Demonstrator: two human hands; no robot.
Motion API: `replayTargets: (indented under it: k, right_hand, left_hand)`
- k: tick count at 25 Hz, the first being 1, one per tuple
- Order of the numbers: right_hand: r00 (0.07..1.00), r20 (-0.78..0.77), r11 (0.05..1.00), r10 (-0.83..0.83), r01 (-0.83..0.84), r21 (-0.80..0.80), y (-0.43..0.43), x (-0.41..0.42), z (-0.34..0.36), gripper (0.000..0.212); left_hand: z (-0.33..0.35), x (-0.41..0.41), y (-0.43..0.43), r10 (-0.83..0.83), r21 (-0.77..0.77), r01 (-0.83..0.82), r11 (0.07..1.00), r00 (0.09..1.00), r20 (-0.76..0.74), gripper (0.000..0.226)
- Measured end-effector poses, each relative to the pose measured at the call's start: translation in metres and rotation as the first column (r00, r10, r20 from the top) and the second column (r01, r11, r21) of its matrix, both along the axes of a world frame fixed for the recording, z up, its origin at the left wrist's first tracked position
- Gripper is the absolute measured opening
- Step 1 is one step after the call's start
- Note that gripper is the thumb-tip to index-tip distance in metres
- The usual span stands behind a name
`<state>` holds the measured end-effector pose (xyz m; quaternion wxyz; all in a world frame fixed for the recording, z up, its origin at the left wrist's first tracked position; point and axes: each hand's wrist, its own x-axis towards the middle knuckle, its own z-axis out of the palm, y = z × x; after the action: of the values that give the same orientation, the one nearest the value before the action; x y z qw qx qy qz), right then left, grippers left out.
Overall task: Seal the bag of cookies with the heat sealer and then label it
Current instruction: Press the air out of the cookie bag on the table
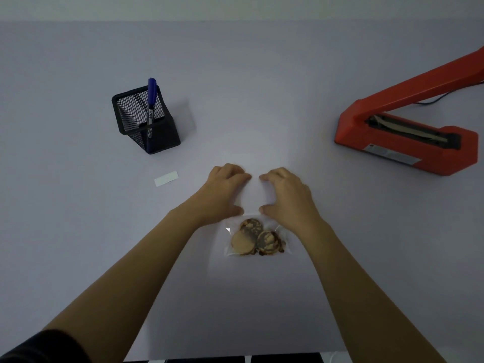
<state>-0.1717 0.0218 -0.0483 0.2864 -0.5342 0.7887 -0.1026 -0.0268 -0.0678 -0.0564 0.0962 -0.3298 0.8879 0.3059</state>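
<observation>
One clear bag lies on the pale table in front of the person, between the two forearms. It holds what look like three round cookies, tan with dark marbling, bunched overlapping at its near end. Its far part is flat, see-through film. The left hand and right hand rest on that far part with bent fingers, fingertips nearly meeting, thumbs just above the cookies. The film is too faint to tell whether they pinch it or only press it. One red heat sealer stands open at the right. One black mesh pen holder with one blue pen stands at the left, one white label near it
</observation>
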Motion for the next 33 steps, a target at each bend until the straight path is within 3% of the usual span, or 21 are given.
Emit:
replayTargets:
  k: [5,10,14,16,18,19,22,26,33]
  right_hand:
    - [0.997,-0.038,0.987,0.064,-0.058,0.15,-0.015,-0.012,0.004,0.099]
    - [0.997,-0.056,0.988,0.043,-0.034,0.149,-0.012,-0.011,0.002,0.106]
    - [0.987,-0.158,0.999,0.016,-0.01,0.039,0.007,-0.002,0.001,0.075]
    - [0.995,-0.099,1.0,-0.003,0.004,0.004,0.011,0.0,-0.001,0.043]
    - [0.999,-0.05,1.0,0.012,-0.012,0.004,0.011,0.0,-0.003,0.014]
    - [0.999,-0.033,1.0,0.016,-0.016,0.005,0.01,0.0,-0.004,0.011]
    - [1.0,0.018,1.0,0.022,-0.022,0.002,0.006,-0.002,-0.003,0.027]
    - [0.989,-0.06,0.99,0.133,-0.131,0.043,-0.007,-0.004,0.002,0.064]
    - [0.982,-0.115,0.971,0.151,-0.126,0.204,-0.026,-0.013,0.007,0.104]
  left_hand:
    - [-0.003,-0.006,-0.01,0.016,0.02,-0.017,1.0,0.997,0.07,0.099]
    - [-0.004,-0.008,0.001,0.121,0.001,-0.122,0.993,0.992,0.026,0.096]
    - [-0.015,0.007,0.03,0.122,-0.175,-0.162,0.971,0.968,-0.217,0.045]
    - [-0.015,0.01,0.032,0.128,-0.131,-0.161,0.978,0.965,-0.227,0.022]
    - [-0.012,0.008,0.027,0.111,-0.087,-0.132,0.987,0.97,-0.217,0.018]
    - [-0.01,0.007,0.024,0.094,-0.078,-0.112,0.991,0.972,-0.214,0.022]
    - [-0.007,0.003,0.013,0.068,-0.041,-0.076,0.996,0.984,-0.167,0.049]
    - [-0.005,0.0,-0.001,0.055,0.016,-0.054,0.998,0.996,-0.064,0.078]
    - [-0.005,-0.005,-0.015,0.068,-0.004,-0.068,0.998,0.997,0.024,0.109]
